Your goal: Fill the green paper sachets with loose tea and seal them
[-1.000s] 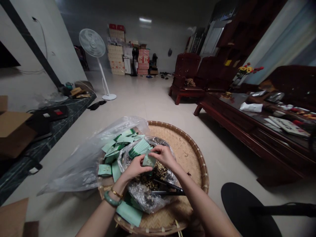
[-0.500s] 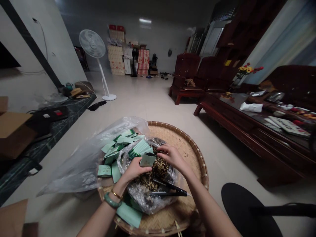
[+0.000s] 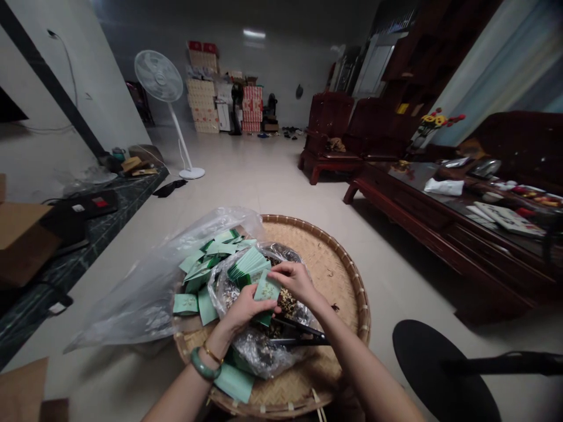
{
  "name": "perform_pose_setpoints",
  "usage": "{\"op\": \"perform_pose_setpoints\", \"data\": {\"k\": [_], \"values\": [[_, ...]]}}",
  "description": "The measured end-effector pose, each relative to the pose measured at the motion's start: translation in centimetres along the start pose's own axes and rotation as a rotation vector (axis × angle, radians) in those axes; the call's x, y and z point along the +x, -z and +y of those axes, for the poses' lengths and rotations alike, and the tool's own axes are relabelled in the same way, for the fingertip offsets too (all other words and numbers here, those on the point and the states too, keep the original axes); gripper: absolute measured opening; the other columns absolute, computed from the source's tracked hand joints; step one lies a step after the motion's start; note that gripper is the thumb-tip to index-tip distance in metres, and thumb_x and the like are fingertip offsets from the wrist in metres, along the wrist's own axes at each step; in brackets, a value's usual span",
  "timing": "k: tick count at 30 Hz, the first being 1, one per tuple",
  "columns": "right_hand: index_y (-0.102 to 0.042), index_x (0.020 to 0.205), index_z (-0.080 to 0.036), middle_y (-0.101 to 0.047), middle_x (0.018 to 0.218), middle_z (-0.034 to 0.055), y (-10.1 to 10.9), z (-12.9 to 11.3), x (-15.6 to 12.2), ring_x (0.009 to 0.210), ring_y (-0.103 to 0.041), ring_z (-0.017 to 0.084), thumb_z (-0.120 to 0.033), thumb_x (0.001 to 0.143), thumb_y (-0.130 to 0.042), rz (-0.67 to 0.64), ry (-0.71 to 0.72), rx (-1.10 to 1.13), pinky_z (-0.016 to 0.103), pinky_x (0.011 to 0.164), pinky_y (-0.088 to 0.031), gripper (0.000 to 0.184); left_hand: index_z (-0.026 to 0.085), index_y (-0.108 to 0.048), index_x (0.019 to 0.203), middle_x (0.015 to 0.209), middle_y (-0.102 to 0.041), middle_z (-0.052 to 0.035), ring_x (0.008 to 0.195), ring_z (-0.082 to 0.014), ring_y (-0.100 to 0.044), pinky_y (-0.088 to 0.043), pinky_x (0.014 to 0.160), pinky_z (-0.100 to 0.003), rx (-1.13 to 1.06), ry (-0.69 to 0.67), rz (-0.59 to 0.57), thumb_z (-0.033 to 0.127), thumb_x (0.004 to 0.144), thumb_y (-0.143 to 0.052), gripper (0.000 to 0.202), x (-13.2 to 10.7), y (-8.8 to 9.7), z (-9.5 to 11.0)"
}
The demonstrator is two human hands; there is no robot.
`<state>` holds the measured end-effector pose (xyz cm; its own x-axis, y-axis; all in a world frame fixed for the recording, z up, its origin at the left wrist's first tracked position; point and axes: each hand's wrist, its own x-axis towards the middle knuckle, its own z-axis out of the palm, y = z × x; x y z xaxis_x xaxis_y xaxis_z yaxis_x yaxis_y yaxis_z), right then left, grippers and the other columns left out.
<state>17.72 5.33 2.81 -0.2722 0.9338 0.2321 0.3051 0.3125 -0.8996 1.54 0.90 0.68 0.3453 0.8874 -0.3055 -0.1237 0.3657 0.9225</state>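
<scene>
My left hand (image 3: 244, 309) and my right hand (image 3: 294, 280) both pinch one small green packet (image 3: 265, 290), held upright over a clear bag of dark dried bits (image 3: 264, 346). A stack of the same green packets (image 3: 247, 264) sits in that bag just behind my hands. Black tongs (image 3: 299, 335) lie across the bag below my right wrist. All of this rests on a round woven bamboo tray (image 3: 341, 264). More green packets (image 3: 200, 266) spill from a large clear plastic bag (image 3: 145, 293) on the tray's left side.
A black round stool (image 3: 433, 375) stands at my right. A long dark wooden table (image 3: 461, 228) with papers runs along the right, wooden chairs (image 3: 334, 132) beyond. A dark counter (image 3: 88, 228) with cardboard boxes is on the left. A white standing fan (image 3: 165, 88) is farther back.
My right hand came back from the dried bits to the packet and now pinches it together with my left. The packet has turned upright. The view shifted slightly.
</scene>
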Motion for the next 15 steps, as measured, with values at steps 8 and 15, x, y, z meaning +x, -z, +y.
{"op": "perform_pose_setpoints", "data": {"k": [8,15], "values": [[-0.060,0.120,-0.018,-0.064,0.108,0.0118,2.4,1.7,-7.4,0.099,-0.056,0.029,-0.034,0.069,-0.075,-0.378,-0.064,-0.593,0.041,0.085,-0.046,0.055,0.010,-0.069,0.092,0.094,-0.075,-0.0117,0.077,-0.0209,-0.071,-0.054,0.079,-0.032,-0.126,-0.103,0.188,0.032,0.053,-0.086,0.048,0.2,1.1,-0.2],[-0.056,0.126,-0.017,-0.062,0.110,0.0109,1.3,1.6,-11.1,0.105,-0.051,0.029,-0.024,0.077,-0.059,-0.502,-0.106,-0.787,0.040,0.092,-0.043,0.049,0.009,-0.071,0.090,0.095,-0.075,-0.0137,0.075,-0.0227,-0.071,-0.054,0.072,-0.031,-0.165,-0.128,0.234,0.033,0.053,-0.086,0.047,0.0,1.3,0.2]]}}
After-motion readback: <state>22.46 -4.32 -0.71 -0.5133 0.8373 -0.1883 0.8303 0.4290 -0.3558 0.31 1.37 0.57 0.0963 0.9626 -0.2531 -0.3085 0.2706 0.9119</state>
